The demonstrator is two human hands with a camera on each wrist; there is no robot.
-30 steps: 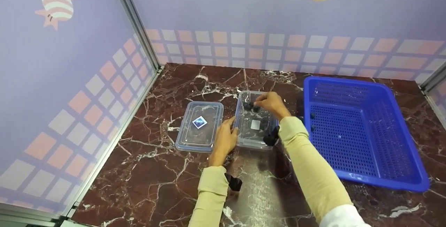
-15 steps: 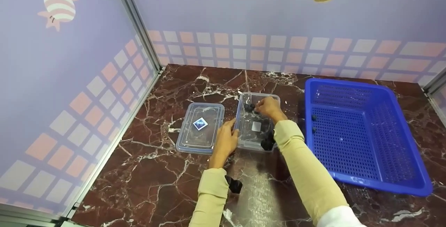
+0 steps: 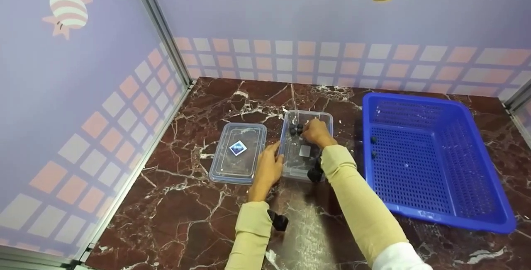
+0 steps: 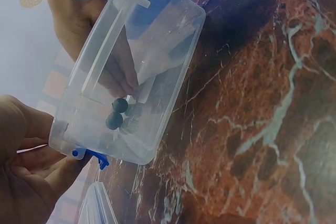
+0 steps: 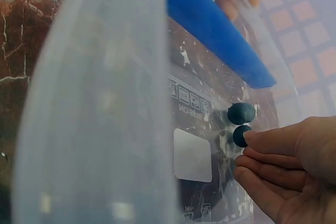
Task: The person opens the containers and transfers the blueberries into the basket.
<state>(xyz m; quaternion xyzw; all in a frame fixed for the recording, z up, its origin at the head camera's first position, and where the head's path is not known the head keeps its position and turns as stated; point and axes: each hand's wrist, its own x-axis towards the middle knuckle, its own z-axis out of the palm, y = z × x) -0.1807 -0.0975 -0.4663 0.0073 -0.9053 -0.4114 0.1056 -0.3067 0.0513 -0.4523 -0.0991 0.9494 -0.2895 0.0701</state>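
Holding the clear box (image 3: 295,172) by its edge with the left hand (image 3: 267,167), with the thumb up by the rim and the fingers bent against the outer wall on that side, close to a blue clip (image 4: 98,158). Reaching down inside the same box with the right hand (image 3: 316,132), with the thumb tip touching one of the small dark balls (image 3: 292,131). Cannot tell whether pinching that ball or merely resting against it.

Clustered on the box floor, just to the left of the right fingertips and toward the far end; at least two plainly separate, but hard to count exactly because of reflections in the plastic. Visible on the box floor nearer than the right fingers: a white label (image 3: 305,151).

Sitting well to the right of the right hand, in the blue basket (image 3: 408,154), along the wall nearest that hand: two more balls (image 3: 373,139). Lying flat on the desk (image 3: 182,207), just left of the left hand: a clear lid (image 3: 238,167), off the box.

Probably well along with shifting balls from basket to box, judging by this layout. Seemingly done: the cluster beside the right fingers. Apparently left: the pair in the basket, then perhaps closing up.
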